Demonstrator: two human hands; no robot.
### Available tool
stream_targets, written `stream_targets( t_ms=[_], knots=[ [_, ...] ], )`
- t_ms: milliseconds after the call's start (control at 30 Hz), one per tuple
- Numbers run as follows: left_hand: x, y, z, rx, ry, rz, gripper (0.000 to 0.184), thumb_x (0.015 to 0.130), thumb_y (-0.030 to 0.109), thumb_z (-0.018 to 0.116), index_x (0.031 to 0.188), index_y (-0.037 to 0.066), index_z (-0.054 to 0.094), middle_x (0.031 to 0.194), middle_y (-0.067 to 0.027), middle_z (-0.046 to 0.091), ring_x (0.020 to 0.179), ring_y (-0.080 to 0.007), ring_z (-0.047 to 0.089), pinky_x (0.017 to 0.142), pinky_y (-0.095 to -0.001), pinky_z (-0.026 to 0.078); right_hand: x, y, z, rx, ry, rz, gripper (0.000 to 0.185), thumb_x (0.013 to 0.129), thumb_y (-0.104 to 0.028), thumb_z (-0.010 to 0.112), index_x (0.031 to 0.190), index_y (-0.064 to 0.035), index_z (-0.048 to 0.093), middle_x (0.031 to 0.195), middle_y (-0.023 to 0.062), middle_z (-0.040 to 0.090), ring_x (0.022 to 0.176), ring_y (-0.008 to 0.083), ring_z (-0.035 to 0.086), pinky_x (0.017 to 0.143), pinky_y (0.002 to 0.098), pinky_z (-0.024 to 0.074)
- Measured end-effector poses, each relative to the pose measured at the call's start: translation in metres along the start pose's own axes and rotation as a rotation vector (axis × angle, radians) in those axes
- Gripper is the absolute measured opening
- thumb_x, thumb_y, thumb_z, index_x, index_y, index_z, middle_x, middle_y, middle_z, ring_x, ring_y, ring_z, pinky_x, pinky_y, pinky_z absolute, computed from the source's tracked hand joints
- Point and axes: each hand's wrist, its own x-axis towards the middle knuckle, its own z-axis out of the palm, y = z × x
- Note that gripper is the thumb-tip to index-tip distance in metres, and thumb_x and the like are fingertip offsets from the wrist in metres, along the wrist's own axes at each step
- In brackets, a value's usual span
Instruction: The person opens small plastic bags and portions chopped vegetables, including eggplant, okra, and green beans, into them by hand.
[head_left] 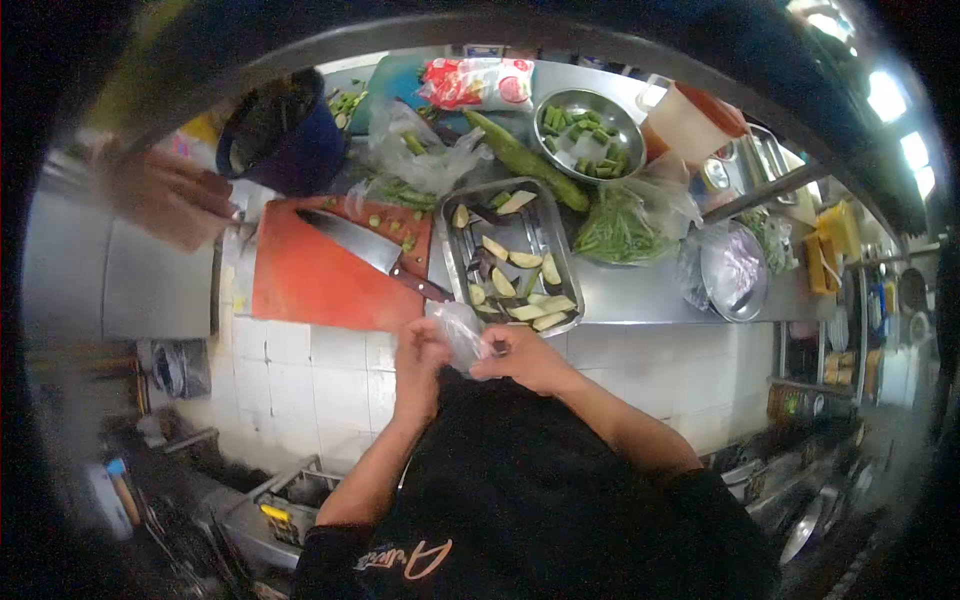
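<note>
A small clear plastic bag [460, 333] hangs between my two hands, close in front of my body. My left hand [424, 350] holds its left side with bent fingers. On the other side, my right hand [515, 358] pinches the bag between thumb and fingers. Just beyond the hands, a metal tray [566, 240] holds several cut eggplant pieces [525, 259]. A knife [360, 240] lies on the orange cutting board [320, 285], its handle pointing toward the bag. Small green slices are scattered on the board's upper right part.
Behind the tray lie a long green vegetable [530, 160], a bag of green beans [620, 228] and a steel bowl [640, 150] of cut green pieces. A blue bucket [305, 150] stands back left. Another person's blurred hand [165, 195] is at the far left.
</note>
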Motion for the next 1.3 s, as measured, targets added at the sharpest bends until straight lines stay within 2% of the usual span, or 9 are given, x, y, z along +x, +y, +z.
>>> stream_targets(
  t_ms=[67, 167, 300, 367, 433, 533, 633, 833, 1300],
  knots=[
    [0.007, 0.007, -0.002, 0.288, -0.099, -0.128, 0.014, 0.081, 0.003, 0.062, 0.092, 0.005, 0.054, 0.090, -0.0031, 0.058, 0.081, -0.0096, 0.054, 0.072, -0.0254, 0.044, 0.003, 0.000, 0.010, 0.031, 0.065, -0.067, 0.015, 0.076, -0.009, 0.070, 0.076, -0.0051, 0.055, 0.074, -0.0017, 0.057, 0.070, 0.0054, 0.052, 0.064, 0.0217, 0.0420],
    [0.024, 0.024, -0.009, -0.058, 0.000, -0.167, 0.006, 0.083, 0.005, 0.060, 0.086, 0.004, 0.056, 0.087, -0.0034, 0.060, 0.082, -0.0116, 0.056, 0.074, -0.0282, 0.046, 0.007, -0.007, 0.012, -0.052, 0.115, -0.064, 0.015, 0.080, -0.010, 0.065, 0.075, -0.0060, 0.052, 0.075, 0.0019, 0.059, 0.069, 0.0094, 0.055, 0.062, 0.0235, 0.0438],
    [0.037, 0.059, -0.026, -0.601, -0.256, -0.306, 0.004, 0.086, 0.007, 0.054, 0.089, 0.004, 0.055, 0.089, -0.0037, 0.060, 0.085, -0.0158, 0.059, 0.075, -0.0323, 0.049, 0.007, 0.002, 0.011, 0.721, 0.276, -0.033, 0.013, 0.082, -0.009, 0.060, 0.076, -0.0069, 0.049, 0.079, 0.0075, 0.060, 0.068, 0.0157, 0.059, 0.061, 0.0276, 0.0474],
    [0.040, 0.063, -0.032, -0.258, -0.416, -0.316, 0.007, 0.087, 0.012, 0.055, 0.088, 0.005, 0.054, 0.086, -0.0011, 0.058, 0.081, -0.0118, 0.055, 0.071, -0.0278, 0.047, 0.017, 0.006, 0.009, 0.766, 0.382, -0.012, 0.013, 0.082, -0.007, 0.059, 0.075, -0.0074, 0.048, 0.081, 0.0094, 0.060, 0.068, 0.0178, 0.060, 0.060, 0.0293, 0.0486],
    [0.051, 0.061, -0.047, 0.272, -0.642, -0.230, 0.008, 0.088, 0.013, 0.055, 0.088, 0.005, 0.054, 0.086, -0.0002, 0.056, 0.078, -0.0094, 0.053, 0.068, -0.0250, 0.045, 0.022, 0.007, -0.003, 0.458, 0.382, -0.200, 0.010, 0.083, -0.010, 0.060, 0.083, -0.0054, 0.051, 0.081, 0.0067, 0.060, 0.071, 0.0183, 0.060, 0.064, 0.0299, 0.0487],
    [0.057, 0.072, -0.046, 0.468, -0.254, -0.130, 0.007, 0.087, 0.012, 0.056, 0.088, 0.005, 0.054, 0.085, -0.0007, 0.055, 0.075, -0.0072, 0.050, 0.065, -0.0219, 0.043, 0.006, -0.030, -0.029, -0.285, 0.243, -0.193, 0.036, 0.080, -0.022, 0.065, 0.111, -0.0081, 0.052, 0.096, 0.0098, 0.059, 0.088, 0.0247, 0.059, 0.077, 0.0352, 0.0465],
    [0.077, 0.081, -0.055, 0.045, -0.011, -0.001, 0.008, 0.086, 0.007, 0.056, 0.092, 0.003, 0.055, 0.089, -0.0038, 0.057, 0.077, -0.0073, 0.052, 0.067, -0.0221, 0.044, 0.000, -0.016, -0.040, -1.165, 0.459, -0.181, 0.065, 0.072, -0.039, 0.069, 0.129, -0.0198, 0.043, 0.121, 0.0190, 0.046, 0.112, 0.0361, 0.046, 0.090, 0.0466, 0.0382],
    [0.097, 0.096, -0.041, 0.340, -0.108, 0.131, 0.014, 0.084, 0.008, 0.057, 0.095, 0.000, 0.058, 0.087, -0.0038, 0.060, 0.078, -0.0073, 0.054, 0.067, -0.0219, 0.043, 0.016, 0.002, -0.025, -1.296, 0.467, 0.010, 0.082, 0.066, -0.055, 0.065, 0.137, -0.0315, 0.031, 0.142, 0.0232, 0.020, 0.128, 0.0484, 0.019, 0.096, 0.0636, 0.0209],
    [0.147, 0.091, 0.045, 0.664, -0.113, 0.117, 0.012, 0.081, 0.014, 0.063, 0.081, 0.002, 0.061, 0.073, 0.0011, 0.058, 0.066, -0.0047, 0.049, 0.059, -0.0211, 0.039, 0.037, -0.005, -0.034, -1.120, 0.420, -0.112, 0.069, 0.064, -0.045, 0.068, 0.127, -0.0298, 0.046, 0.140, 0.0198, 0.023, 0.125, 0.0513, 0.021, 0.092, 0.0644, 0.0281]
  ],
)
